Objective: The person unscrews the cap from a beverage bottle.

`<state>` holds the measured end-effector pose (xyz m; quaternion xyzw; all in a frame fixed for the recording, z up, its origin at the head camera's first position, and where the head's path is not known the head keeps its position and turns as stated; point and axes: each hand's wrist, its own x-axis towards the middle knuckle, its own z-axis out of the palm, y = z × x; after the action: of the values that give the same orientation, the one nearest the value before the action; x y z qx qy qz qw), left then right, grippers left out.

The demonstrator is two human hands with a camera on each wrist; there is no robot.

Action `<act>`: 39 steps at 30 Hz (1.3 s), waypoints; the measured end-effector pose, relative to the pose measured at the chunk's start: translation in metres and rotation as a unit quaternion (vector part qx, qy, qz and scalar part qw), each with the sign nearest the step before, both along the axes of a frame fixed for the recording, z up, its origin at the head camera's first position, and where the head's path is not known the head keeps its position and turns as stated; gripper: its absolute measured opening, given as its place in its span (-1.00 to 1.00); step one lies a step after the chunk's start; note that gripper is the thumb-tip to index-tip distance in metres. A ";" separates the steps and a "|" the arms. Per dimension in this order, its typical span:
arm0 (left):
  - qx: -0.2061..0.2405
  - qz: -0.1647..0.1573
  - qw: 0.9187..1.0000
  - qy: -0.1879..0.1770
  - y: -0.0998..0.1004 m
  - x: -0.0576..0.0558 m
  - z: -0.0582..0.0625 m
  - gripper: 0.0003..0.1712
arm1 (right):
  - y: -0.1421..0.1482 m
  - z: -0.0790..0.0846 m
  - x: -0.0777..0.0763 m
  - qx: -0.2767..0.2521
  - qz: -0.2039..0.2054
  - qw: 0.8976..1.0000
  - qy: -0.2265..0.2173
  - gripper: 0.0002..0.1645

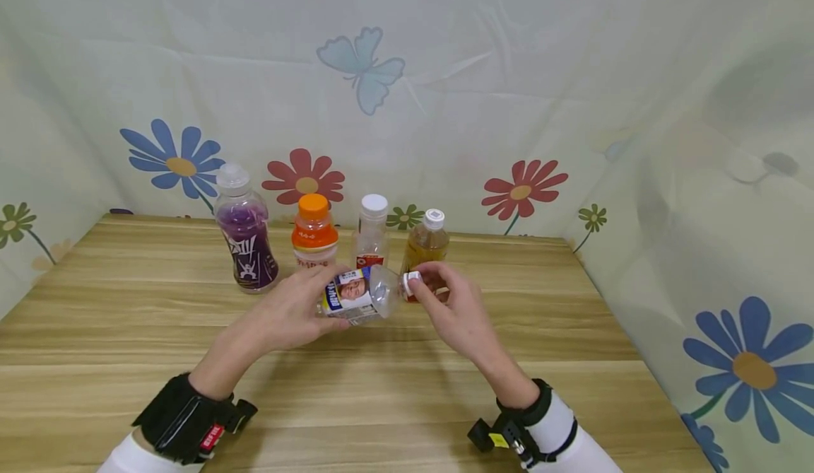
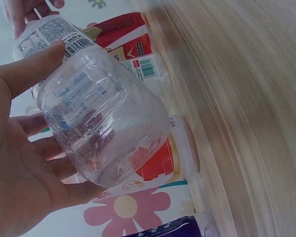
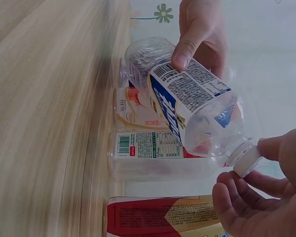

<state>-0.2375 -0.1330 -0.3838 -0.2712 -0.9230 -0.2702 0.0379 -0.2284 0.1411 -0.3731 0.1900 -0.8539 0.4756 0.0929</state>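
Note:
An empty clear plastic bottle (image 1: 352,293) with a blue and white label is held tilted above the wooden table, its neck toward the right. My left hand (image 1: 289,309) grips it round the body, thumb across the label in the left wrist view. At the other end, my right hand (image 1: 454,308) pinches the white cap (image 3: 247,160) on the bottle's neck between thumb and fingers. The cap sits at the mouth of the bottle. In the right wrist view, the bottle's base (image 3: 143,54) points away from the right hand.
Behind the hands stand a purple drink bottle (image 1: 244,240), an orange-capped bottle (image 1: 314,229), a clear white-capped bottle (image 1: 372,229) and an amber drink bottle (image 1: 427,243). They line the back of the wooden table (image 1: 540,360), before a flowered curtain (image 1: 445,105).

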 end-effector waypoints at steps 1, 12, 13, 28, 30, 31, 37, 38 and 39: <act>0.000 0.001 1.000 0.000 0.000 0.000 0.000 -0.05 | 0.000 0.000 0.000 0.000 0.001 1.000 0.001 -0.69; -0.002 0.001 1.000 0.005 -0.001 -0.001 0.000 -0.05 | 0.000 0.001 -0.001 -0.006 0.021 1.000 0.007 -0.69; -0.001 0.000 1.000 0.004 -0.001 -0.001 0.000 -0.05 | 0.000 0.001 -0.001 -0.009 0.024 1.000 0.008 -0.69; 0.006 -0.005 1.000 -0.009 -0.002 -0.002 -0.002 -0.07 | 0.000 0.001 0.000 -0.027 0.037 0.998 0.047 -0.65; 0.009 -0.007 1.000 -0.013 -0.002 -0.002 -0.002 -0.08 | 0.000 0.001 0.000 -0.032 0.039 0.997 0.056 -0.65; 0.010 -0.008 1.000 -0.015 -0.002 -0.002 -0.002 -0.09 | 0.000 0.001 0.000 -0.035 0.040 0.997 0.060 -0.65; 0.021 -0.014 0.999 -0.028 -0.002 -0.001 -0.001 -0.08 | 0.000 -0.001 -0.001 -0.052 0.047 0.995 0.070 -0.65; 0.023 -0.015 0.999 -0.028 -0.002 -0.001 0.000 -0.08 | 0.000 0.000 -0.001 -0.053 0.048 0.995 0.070 -0.64; 0.023 -0.016 0.999 -0.027 -0.002 -0.001 0.000 -0.08 | 0.000 0.000 -0.001 -0.053 0.048 0.995 0.070 -0.63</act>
<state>-0.2383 -0.1354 -0.3839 -0.2780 -0.9128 -0.2987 0.0148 -0.2293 0.1411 -0.3736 0.2587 -0.8087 0.5095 0.1393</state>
